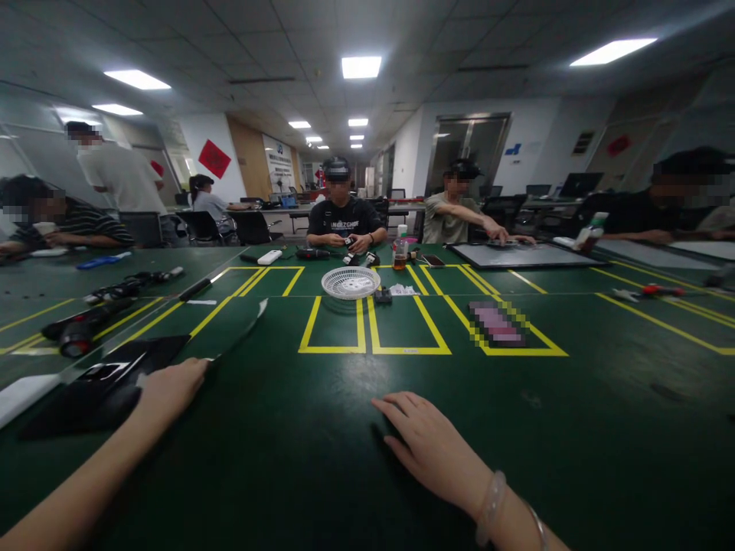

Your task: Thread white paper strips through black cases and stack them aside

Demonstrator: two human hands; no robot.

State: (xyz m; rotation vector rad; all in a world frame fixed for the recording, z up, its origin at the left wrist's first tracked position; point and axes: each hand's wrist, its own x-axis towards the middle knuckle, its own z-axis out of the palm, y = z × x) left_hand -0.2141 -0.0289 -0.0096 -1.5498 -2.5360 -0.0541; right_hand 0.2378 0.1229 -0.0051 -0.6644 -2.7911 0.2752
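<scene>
My left hand (pixel 169 389) rests at the left of the green table (pixel 321 444), its fingers curled against the edge of a flat black panel (pixel 103 386); what the fingers hold is hidden. A thin dark strip (pixel 241 333) runs from that hand toward the table's middle. My right hand (pixel 428 444) lies palm down on the bare green surface near the front, fingers stretched out flat, holding nothing. A pale bracelet (pixel 491 509) circles that wrist.
Yellow tape boxes (pixel 373 325) mark the table's middle. A white round basket (pixel 350 282) sits beyond them. Black tools (pixel 80 333) lie at the left. Several people sit around the far and side edges; one handles a large flat panel (pixel 517 255).
</scene>
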